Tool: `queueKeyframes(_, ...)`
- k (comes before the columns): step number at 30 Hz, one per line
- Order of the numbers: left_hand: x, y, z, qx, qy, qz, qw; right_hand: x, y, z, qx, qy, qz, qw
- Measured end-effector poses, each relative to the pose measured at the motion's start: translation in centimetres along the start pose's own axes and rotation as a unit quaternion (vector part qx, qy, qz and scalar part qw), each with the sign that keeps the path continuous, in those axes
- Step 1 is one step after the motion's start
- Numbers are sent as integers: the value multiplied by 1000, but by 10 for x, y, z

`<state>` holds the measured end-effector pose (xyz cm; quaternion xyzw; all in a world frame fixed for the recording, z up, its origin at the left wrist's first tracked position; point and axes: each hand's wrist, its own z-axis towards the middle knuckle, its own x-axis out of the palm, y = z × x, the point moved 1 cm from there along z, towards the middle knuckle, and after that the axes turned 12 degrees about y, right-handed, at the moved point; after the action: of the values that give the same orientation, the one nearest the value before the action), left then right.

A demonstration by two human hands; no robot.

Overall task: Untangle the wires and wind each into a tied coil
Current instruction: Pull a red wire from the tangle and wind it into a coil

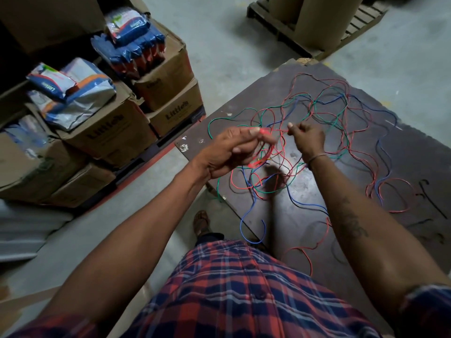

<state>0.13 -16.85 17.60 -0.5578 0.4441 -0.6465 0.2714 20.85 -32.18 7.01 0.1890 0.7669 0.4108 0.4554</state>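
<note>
A loose tangle of red, green and blue wires (324, 111) sprawls over a dark brown table (415, 172). My left hand (229, 152) is raised above the table's near left part and pinches a small red wire coil (267, 148) between thumb and fingers. My right hand (307, 139) is just to its right, fingers closed on a red wire strand (280, 130) that runs across to the coil. Blue and red wire ends (252, 225) trail off the table's front edge toward my body.
Stacked cardboard boxes (117, 132) topped with blue and white packets (73, 93) stand to the left on a pallet. A wooden pallet with a tall brown roll (314, 23) sits at the back. The floor is grey concrete (219, 40). My sandalled foot (201, 222) is beside the table.
</note>
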Motion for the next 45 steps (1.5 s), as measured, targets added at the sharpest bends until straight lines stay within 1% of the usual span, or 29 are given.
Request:
queueKeyframes(2, -3, -8, 10, 35, -13, -69, 997, 10, -11, -6, -5, 54, -22, 998)
queueKeyframes(5, -7, -18, 27, 99, -47, -119, 987, 29, -19, -29, -20, 130, -42, 990)
queueKeyframes(6, -9, -22, 32, 116, -43, -142, 982, 34, -16, -41, -26, 156, -34, 987)
queueKeyframes(8, -14, -26, 41, 136, -27, -191, 972, 44, -12, -62, -42, 194, -14, 980)
queueKeyframes(10, -20, -27, 50, 142, -47, -194, 970, 47, -7, -83, -52, 221, -8, 974)
queueKeyframes(12, -28, -23, 58, 143, -104, -144, 974, 42, 1, -99, -67, 248, -17, 966)
queueKeyframes(14, -38, -16, 65, 128, -166, -62, 976, 30, 18, -116, -90, 267, -24, 959)
queueKeyframes(16, -45, -8, 67, 87, -202, 45, 974, 10, 35, -128, -130, 279, -25, 951)
queueKeyframes(17, -49, -2, 67, 64, -208, 102, 971, -1, 44, -134, -149, 284, -22, 947)
queueKeyframes(18, -52, 4, 66, 40, -206, 158, 965, -14, 54, -138, -164, 287, -19, 944)
queueKeyframes(21, -52, 20, 61, -28, -145, 314, 938, -52, 73, -135, -214, 282, -16, 935)
queueKeyframes(22, -47, 23, 59, -41, -126, 348, 928, -62, 78, -131, -225, 275, -13, 935)
queueKeyframes(23, -39, 24, 56, -48, -105, 353, 928, -72, 82, -124, -230, 268, 0, 935)
queueKeyframes(25, -25, 27, 52, -50, -72, 343, 935, -88, 86, -110, -239, 241, 18, 941)
queueKeyframes(27, -13, 31, 50, -48, -65, 314, 946, -96, 85, -93, -235, 205, 25, 950)
queueKeyframes(29, -3, 36, 49, -49, -65, 224, 971, -94, 78, -79, -227, 167, 31, 959)
queueKeyframes(31, 5, 36, 49, -47, -57, 125, 989, -84, 69, -70, -212, 149, 39, 965)
queueKeyframes(34, 8, 29, 50, -35, -49, 4, 998, -57, 47, -66, -166, 150, 74, 972)
queueKeyframes(36, 9, 22, 52, -13, -65, -70, 995, -40, 33, -71, -122, 187, 85, 971)
queueKeyframes(38, 10, 16, 54, 15, -75, -138, 987, -27, 27, -83, -79, 254, 93, 959)
queueKeyframes(39, 11, 15, 56, 31, -79, -152, 985, -23, 26, -91, -59, 288, 101, 950)
queueKeyframes(41, 9, 15, 62, 60, -91, -155, 982, -17, 31, -107, -33, 340, 114, 933)
queueKeyframes(43, 2, 18, 68, 87, -114, -153, 978, -16, 37, -122, -28, 378, 109, 919)
queueKeyframes(45, -10, 18, 75, 105, -142, -105, 979, -22, 42, -135, -35, 423, 95, 900)
